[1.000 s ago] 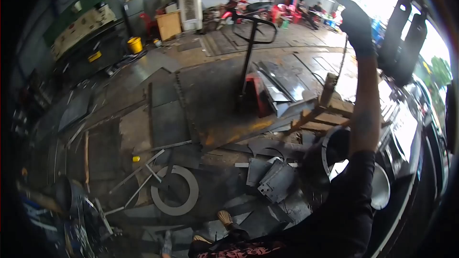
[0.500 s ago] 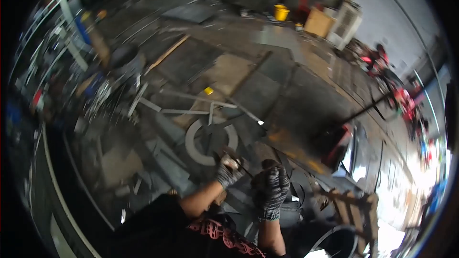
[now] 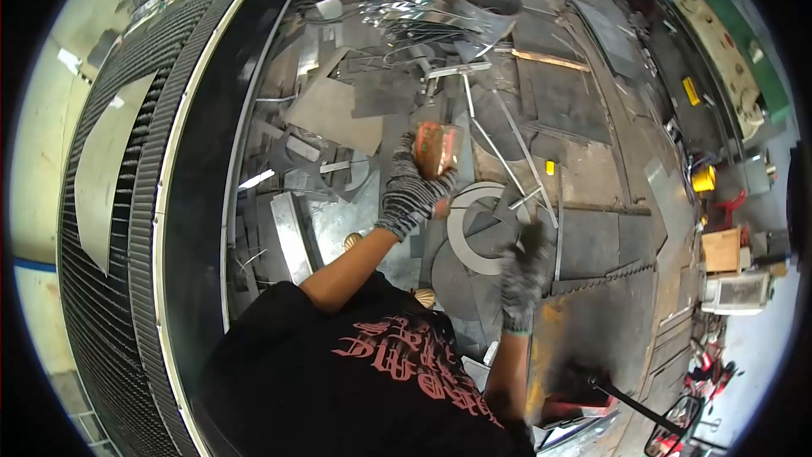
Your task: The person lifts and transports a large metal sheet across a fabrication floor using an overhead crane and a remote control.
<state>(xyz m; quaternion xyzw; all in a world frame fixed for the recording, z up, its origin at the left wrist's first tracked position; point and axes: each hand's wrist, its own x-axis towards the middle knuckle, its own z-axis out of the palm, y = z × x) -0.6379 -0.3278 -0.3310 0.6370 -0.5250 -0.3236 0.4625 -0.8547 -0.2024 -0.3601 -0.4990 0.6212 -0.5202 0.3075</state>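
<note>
My left hand, in a striped knit glove, is closed around a small orange-red block-like thing with worn brown patches; its exact kind I cannot make out. My right hand, gloved the same way, is smeared by motion, so its fingers do not show clearly. Close to it lies a flat grey metal ring on the sheet-covered floor. Below the left hand are scattered metal offcuts, among them a bright folded metal strip.
On the left stands a long machine bed with a slatted top and a cut plate on it. A large metal cylinder, thin strips and a wooden slat lie ahead. A yellow bucket stands right.
The view has swung left, bringing the slatted machine bed into sight. My hands have moved apart, and the orange-red block now shows plainly in my raised left hand.
</note>
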